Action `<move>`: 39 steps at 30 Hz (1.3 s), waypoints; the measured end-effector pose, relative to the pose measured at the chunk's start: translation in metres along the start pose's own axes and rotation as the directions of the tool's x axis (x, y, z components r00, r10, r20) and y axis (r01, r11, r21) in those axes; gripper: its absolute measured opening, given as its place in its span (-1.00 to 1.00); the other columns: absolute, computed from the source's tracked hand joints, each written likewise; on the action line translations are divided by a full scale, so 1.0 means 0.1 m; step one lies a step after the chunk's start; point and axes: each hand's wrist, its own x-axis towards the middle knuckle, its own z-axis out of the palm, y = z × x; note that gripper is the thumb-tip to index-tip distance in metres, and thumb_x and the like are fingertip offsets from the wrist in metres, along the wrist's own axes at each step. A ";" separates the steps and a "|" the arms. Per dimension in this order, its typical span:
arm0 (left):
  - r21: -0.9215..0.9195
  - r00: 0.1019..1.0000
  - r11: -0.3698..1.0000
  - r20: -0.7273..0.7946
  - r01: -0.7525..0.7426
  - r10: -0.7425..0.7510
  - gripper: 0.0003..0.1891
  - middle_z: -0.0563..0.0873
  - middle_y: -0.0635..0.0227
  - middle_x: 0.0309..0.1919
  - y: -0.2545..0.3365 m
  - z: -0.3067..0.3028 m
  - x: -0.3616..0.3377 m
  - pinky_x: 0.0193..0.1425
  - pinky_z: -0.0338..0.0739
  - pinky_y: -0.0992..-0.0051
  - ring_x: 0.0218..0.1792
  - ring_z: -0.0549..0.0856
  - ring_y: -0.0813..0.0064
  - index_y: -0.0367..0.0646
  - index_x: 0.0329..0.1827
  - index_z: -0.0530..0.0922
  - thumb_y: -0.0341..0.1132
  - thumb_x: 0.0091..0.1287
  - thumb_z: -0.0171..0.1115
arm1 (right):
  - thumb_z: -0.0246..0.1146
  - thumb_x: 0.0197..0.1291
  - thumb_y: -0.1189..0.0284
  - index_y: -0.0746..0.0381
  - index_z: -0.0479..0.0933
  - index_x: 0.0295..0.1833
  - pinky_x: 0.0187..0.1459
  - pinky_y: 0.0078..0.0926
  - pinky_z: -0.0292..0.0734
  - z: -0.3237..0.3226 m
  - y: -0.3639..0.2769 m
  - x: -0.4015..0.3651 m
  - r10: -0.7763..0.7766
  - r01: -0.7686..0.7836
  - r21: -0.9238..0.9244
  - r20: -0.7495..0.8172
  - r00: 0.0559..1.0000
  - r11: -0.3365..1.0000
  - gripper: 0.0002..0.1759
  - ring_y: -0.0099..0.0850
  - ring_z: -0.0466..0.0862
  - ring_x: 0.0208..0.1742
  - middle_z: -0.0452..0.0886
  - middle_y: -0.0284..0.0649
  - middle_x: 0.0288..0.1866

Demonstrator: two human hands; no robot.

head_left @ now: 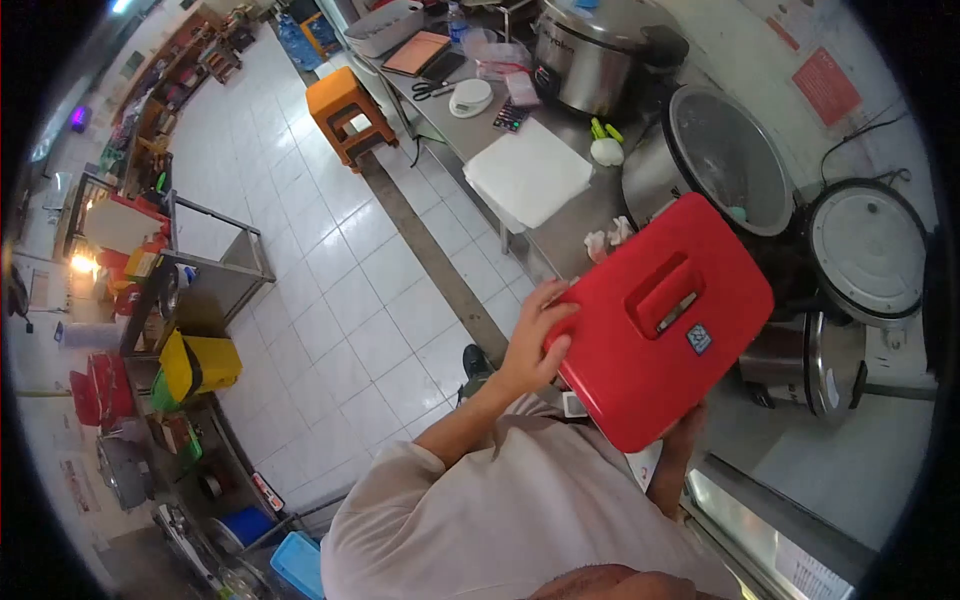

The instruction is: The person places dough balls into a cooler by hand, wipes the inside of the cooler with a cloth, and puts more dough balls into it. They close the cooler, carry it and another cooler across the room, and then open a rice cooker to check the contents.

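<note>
Both hands hold a red box (660,325) up in the air. The left hand (535,342) grips its left edge, fingers curled on top. The right hand (686,428) holds it from below and is mostly hidden. The box is tilted, just above the tabletop (562,238), near a big open pot (722,155). A white board (527,172) lies farther back.

A pale, cream-coloured shirt (520,510) fills the lower view, loose and softly creased across the shoulders. Its short left sleeve (400,465) ends in a plain hem near the elbow, and the forearm runs bare from there to the left hand (535,340). Just past the wrist, one dark shoe (477,360) peeks into view.
</note>
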 end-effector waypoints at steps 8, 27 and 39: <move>-0.458 0.826 0.699 0.171 0.549 -0.537 -0.45 0.56 0.12 0.31 -0.11 -0.08 0.04 0.43 0.35 0.29 0.32 0.52 0.29 -0.19 0.41 0.46 0.03 0.54 0.08 | 0.10 0.50 0.41 0.32 0.51 0.16 -0.62 -0.68 0.12 0.54 -1.14 -0.44 -0.248 0.248 0.019 0.141 0.958 0.969 -0.73 -0.66 0.19 -0.59 0.32 -0.41 -0.45; -0.650 0.570 0.037 0.636 0.759 -0.521 -0.11 0.41 0.29 0.51 -1.06 -2.09 -0.26 0.38 0.44 0.02 0.46 0.44 0.19 0.09 0.62 0.23 0.49 0.39 -0.09 | -0.10 0.61 0.38 0.32 0.23 0.35 -0.66 -0.73 0.04 5.30 -0.13 -1.59 0.126 0.229 -0.180 0.964 0.232 0.957 -0.65 -0.74 0.10 -0.63 0.21 -0.42 -0.42; -0.887 0.694 0.130 0.247 0.443 -0.677 -0.28 0.35 0.31 0.55 -1.81 -5.12 0.31 0.51 0.29 0.04 0.51 0.37 0.30 0.06 0.64 0.17 0.29 0.59 -0.30 | -0.14 0.64 0.28 0.24 0.20 0.20 -0.65 -0.69 0.03 8.23 1.27 -1.54 0.275 0.040 -0.276 0.961 0.032 0.960 -0.74 -0.71 0.09 -0.63 0.20 -0.41 -0.45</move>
